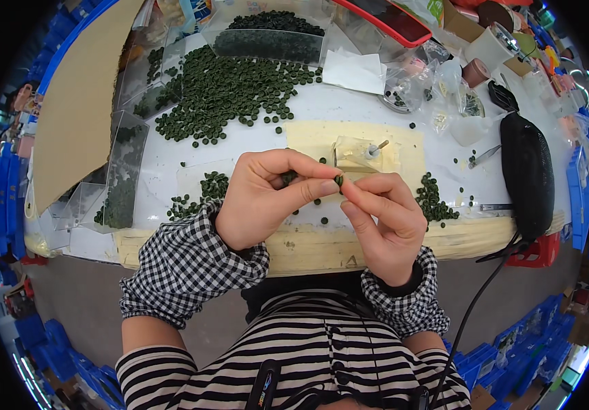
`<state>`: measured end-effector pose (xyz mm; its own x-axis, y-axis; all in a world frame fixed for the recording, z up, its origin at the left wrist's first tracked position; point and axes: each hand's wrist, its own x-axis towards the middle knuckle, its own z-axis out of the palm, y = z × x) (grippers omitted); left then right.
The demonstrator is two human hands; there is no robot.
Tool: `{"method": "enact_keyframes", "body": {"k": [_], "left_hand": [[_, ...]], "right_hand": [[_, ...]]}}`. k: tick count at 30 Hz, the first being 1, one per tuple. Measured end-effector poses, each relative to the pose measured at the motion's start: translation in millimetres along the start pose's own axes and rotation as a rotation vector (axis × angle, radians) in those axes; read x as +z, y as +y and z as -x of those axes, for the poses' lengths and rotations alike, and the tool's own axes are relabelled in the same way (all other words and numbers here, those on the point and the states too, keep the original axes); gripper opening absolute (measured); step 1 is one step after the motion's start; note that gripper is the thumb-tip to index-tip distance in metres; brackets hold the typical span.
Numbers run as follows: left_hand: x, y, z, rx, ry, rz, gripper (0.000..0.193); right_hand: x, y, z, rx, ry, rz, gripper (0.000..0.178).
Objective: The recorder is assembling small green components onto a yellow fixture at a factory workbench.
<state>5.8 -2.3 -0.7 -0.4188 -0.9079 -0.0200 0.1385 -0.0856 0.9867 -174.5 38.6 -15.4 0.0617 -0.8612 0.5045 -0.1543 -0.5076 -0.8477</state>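
A small dark green round piece [339, 180], shaped like a button or bead, is pinched between fingertips in front of me. My left hand [264, 198] grips it with thumb and index finger. From the other side, my right hand [385, 224] has its thumb and forefinger closed at the same piece. Just beyond the fingers stands a small block fixture [357, 156] with a metal pin [380, 146] on top. Some green pieces lie partly hidden behind my left hand; a loose pile [214, 184] sits beside its wrist and another pile [433, 203] to the right of my right hand.
A wide heap of green pieces [223, 92] covers the back left, near clear plastic trays [267, 46]. Cardboard [79, 102] leans at the left. On the right are a black pouch [527, 174], tweezers [486, 156] and plastic bags [448, 92]. A red-cased phone [404, 24] lies at the back.
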Motion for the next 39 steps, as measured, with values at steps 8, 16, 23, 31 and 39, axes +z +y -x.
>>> {"method": "enact_keyframes", "body": {"k": [8, 16, 23, 31, 39], "left_hand": [[1.1, -1.1, 1.1, 0.018, 0.0, 0.011, 0.013], [1.8, 0.2, 1.8, 0.009, -0.007, 0.032, 0.013], [1.5, 0.3, 2.4, 0.013, 0.0, -0.018, 0.012], [4.4, -1.4, 1.2, 0.018, 0.033, 0.021, 0.015], [5.1, -0.8, 1.1, 0.026, 0.032, 0.051, 0.017]], "right_hand": [[0.3, -0.4, -0.3, -0.02, -0.004, 0.0, 0.03], [0.8, 1.0, -0.1, -0.05, -0.005, 0.023, 0.03], [1.1, 0.8, -0.6, -0.052, 0.004, 0.023, 0.03], [2.3, 0.2, 0.1, -0.022, 0.023, 0.026, 0.03], [1.8, -0.1, 0.0, -0.016, 0.03, 0.04, 0.029]]}}
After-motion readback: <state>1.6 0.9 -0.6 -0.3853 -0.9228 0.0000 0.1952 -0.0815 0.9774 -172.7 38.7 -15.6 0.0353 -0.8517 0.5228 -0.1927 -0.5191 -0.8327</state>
